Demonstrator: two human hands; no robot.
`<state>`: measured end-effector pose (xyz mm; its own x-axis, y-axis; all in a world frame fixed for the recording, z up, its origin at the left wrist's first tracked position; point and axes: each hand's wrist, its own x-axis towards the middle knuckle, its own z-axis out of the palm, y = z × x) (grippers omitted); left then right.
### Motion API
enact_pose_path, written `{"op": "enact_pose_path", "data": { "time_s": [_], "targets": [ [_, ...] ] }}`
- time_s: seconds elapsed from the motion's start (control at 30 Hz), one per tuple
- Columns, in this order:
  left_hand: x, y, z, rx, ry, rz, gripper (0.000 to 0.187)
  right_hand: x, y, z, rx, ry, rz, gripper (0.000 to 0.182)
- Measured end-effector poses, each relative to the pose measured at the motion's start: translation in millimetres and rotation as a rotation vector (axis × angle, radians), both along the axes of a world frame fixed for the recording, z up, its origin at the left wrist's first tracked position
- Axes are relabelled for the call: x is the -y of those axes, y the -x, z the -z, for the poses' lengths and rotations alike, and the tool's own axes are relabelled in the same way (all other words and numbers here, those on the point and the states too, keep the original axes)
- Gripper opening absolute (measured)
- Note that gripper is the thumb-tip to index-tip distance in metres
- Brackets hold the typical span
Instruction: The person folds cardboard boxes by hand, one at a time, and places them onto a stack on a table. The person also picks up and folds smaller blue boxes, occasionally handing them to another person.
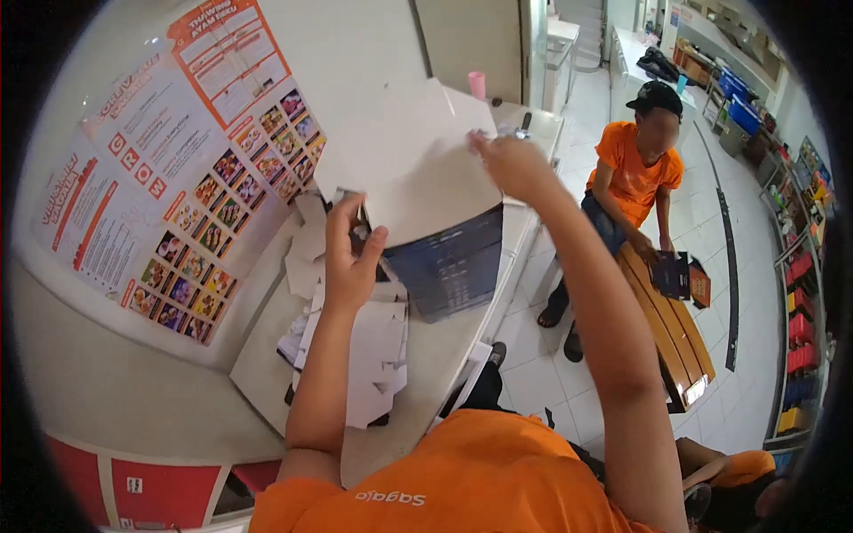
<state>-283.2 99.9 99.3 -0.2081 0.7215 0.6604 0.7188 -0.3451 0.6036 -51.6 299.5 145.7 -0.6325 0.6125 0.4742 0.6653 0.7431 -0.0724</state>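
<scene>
- The white cardboard stands raised above the bench, between the two hands, its dark printed panel hanging toward the bench's front edge.
- The left hand is at the cardboard's lower left corner, thumb and fingers parted; I cannot tell how firmly they hold, as the card hides part of them.
- The right hand has its fingers drawn together in a pinch on the cardboard's right edge.
- The large panel could bend or crease if the two hands pull unevenly, since only its edges seem supported.
- A loose left hold could let that corner slip and swing the dark panel down.
- The pile of flat card lies below, near the left forearm; a low sweep of that arm might scatter it.
- The pink cup stands beyond the cardboard and could topple if the far edge swings outward.
</scene>
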Motion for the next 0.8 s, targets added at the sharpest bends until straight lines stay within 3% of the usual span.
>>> {"op": "enact_pose_path", "data": {
  "time_s": [0.03, 0.07, 0.1, 0.23, 0.3, 0.33, 0.37, 0.43, 0.47, 0.53, 0.6, 0.7, 0.73, 0.77, 0.8],
  "targets": [
    [6.4, -1.7, 7.9, 0.298, -0.047, 0.053, 0.036, 4.0, -17.0, 5.5, -0.146, -0.109, -0.008, 0.036],
    [10.8, -1.2, 15.8, 0.596, -0.105, 0.102, 0.035, 29.2, -35.8, -1.3, -0.436, 0.183, 0.061, 0.036],
    [16.5, 12.1, 38.8, 0.588, -0.119, -0.029, 0.033, 54.7, -54.5, -8.2, -0.794, 0.418, 0.123, 0.038],
    [61.3, 23.0, 192.8, -0.097, 0.594, -0.401, 0.056, 126.5, -139.1, 32.2, -0.837, 0.566, 0.145, 0.023],
    [70.5, 1.9, 225.6, -0.331, 0.829, -0.59, 0.069, 149.6, -169.3, 71.3, -0.803, 0.749, 0.16, 0.017],
    [72.3, -4.6, 229.3, -0.53, 0.919, -0.683, 0.071, 160.9, -181.2, 91.4, -0.752, 0.78, 0.21, 0.017],
    [70.5, 0.2, 234.9, -0.538, 0.922, -0.679, 0.071, 172.7, -192.3, 107.4, -0.699, 0.807, 0.261, 0.017],
    [62.6, 19.9, 244.4, -0.417, 1.037, -0.459, 0.071, 198.1, -213.9, 123.8, -0.707, 0.901, 0.275, 0.017],
    [57.0, 29.5, 235.4, -0.412, 1.043, -0.462, 0.071, 208.8, -224.2, 130.1, -0.713, 0.996, 0.288, 0.017],
    [46.9, 51.7, 212.9, -0.31, 1.358, -0.096, 0.054, 227.6, -247.3, 142.1, -0.695, 1.01, 0.301, 0.016],
    [47.2, 84.8, 261.4, -0.678, 1.099, -0.13, 0.037, 243.4, -269.4, 153.8, -0.706, 1.009, 0.342, 0.015],
    [55.0, 67.8, 217.5, -0.548, 1.082, -0.361, 0.029, 265.6, -299.8, 171.7, -0.899, 0.981, 0.417, 0.015],
    [59.4, 75.3, 207.0, -0.77, 1.039, -0.239, 0.03, 275.1, -307.5, 172.4, -0.869, 0.988, 0.439, 0.015],
    [57.8, 72.1, 181.5, -0.917, 1.179, -0.185, 0.03, 285.9, -317.7, 170.3, -0.849, 0.981, 0.491, 0.015],
    [67.6, 76.7, 165.4, -0.907, 1.113, -0.162, 0.033, 294.9, -321.6, 166.0, -0.851, 0.957, 0.52, 0.015]
  ]
}}
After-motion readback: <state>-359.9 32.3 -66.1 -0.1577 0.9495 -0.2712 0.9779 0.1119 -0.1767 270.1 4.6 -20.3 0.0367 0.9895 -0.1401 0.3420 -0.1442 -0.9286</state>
